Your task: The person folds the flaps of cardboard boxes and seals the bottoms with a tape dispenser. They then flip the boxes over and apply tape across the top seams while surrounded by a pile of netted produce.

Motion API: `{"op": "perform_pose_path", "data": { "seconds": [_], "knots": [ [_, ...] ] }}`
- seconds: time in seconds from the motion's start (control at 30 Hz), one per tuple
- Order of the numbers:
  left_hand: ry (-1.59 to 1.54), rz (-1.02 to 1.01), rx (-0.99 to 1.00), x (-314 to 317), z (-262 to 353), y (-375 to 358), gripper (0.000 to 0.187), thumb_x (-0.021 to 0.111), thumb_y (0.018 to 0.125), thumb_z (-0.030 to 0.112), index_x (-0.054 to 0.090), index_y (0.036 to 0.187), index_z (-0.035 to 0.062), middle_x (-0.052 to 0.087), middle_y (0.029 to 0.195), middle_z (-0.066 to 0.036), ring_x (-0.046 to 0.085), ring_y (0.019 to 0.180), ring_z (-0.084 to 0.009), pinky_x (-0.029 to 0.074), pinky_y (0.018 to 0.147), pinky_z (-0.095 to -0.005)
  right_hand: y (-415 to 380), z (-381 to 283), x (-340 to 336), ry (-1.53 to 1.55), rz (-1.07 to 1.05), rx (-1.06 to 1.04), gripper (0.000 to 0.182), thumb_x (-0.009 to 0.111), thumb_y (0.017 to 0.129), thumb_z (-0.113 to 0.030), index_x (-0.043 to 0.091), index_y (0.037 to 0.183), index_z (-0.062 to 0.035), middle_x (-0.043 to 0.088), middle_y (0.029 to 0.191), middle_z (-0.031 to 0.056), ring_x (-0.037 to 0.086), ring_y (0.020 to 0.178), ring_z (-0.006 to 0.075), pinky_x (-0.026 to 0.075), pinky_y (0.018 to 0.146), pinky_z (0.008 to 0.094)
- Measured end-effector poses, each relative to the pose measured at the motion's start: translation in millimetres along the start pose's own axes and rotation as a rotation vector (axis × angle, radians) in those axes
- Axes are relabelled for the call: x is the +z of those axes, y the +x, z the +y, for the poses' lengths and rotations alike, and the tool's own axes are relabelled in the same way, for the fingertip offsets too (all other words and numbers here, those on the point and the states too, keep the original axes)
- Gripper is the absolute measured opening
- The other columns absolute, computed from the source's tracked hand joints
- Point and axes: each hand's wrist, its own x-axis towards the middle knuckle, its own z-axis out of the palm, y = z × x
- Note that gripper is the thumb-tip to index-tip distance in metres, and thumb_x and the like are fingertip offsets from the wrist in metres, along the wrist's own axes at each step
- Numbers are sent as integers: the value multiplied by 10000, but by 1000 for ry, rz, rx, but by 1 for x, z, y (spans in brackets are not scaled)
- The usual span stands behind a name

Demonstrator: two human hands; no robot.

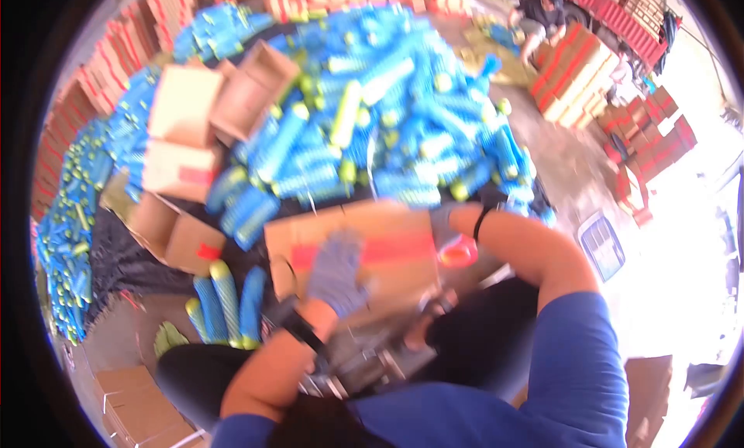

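Note:
A closed cardboard carton [395,284] lies in front of my knees with a red strip of tape [387,250] along its top. My left hand [337,277], in a grey glove, rests flat on the carton with its fingers stretched out. At the carton's far right corner is my right hand [444,225], also gloved; motion blur smears its fingers. Just below that hand, beside the carton's right end, is a red tape roll [459,253].
Long green vegetables in blue net sleeves [387,115] form a big heap ahead. Open cartons [182,130] stand to the left. Several sleeved vegetables [225,297] stand by my left knee. Stacked cartons [577,76] and another person [539,22] are at the far right.

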Motion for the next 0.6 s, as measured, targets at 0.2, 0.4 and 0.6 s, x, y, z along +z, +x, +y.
{"op": "perform_pose_path", "data": {
  "seconds": [0.2, 0.4, 0.6],
  "knots": [
    [6, -37, 334, 0, 41, 34, 743, 556, 927, 488, 374, 1508, 63, 374, 1557, -173, 302, 1467, -347, 189, 1217, -510, 103, 21, 47, 110, -87, -186, 599, 761, 725, -296, 609, 1294, -186, 716, 1056, 123, 683, 952, 308, 537, 821, 433],
    [-36, -92, 50, -7, 29, 36, 744, 553, 929, 505, 345, 1534, 127, 314, 1605, -131, 261, 1492, -317, 187, 1208, -540, 95, 37, 38, 166, -5, -234, 566, 762, 711, -283, 628, 1236, -120, 715, 1018, 146, 683, 917, 294, 536, 803, 436],
    [34, -72, -581, -31, -16, 9, 926, 605, 843, 664, 274, 1575, 204, 228, 1635, -153, 185, 1508, -391, 189, 1184, -624, -33, 88, 18, 735, 766, 229, 656, 783, 728, -304, 600, 1281, -3, 705, 1122, 188, 689, 1036, 284, 546, 896, 386]
  ]
}}
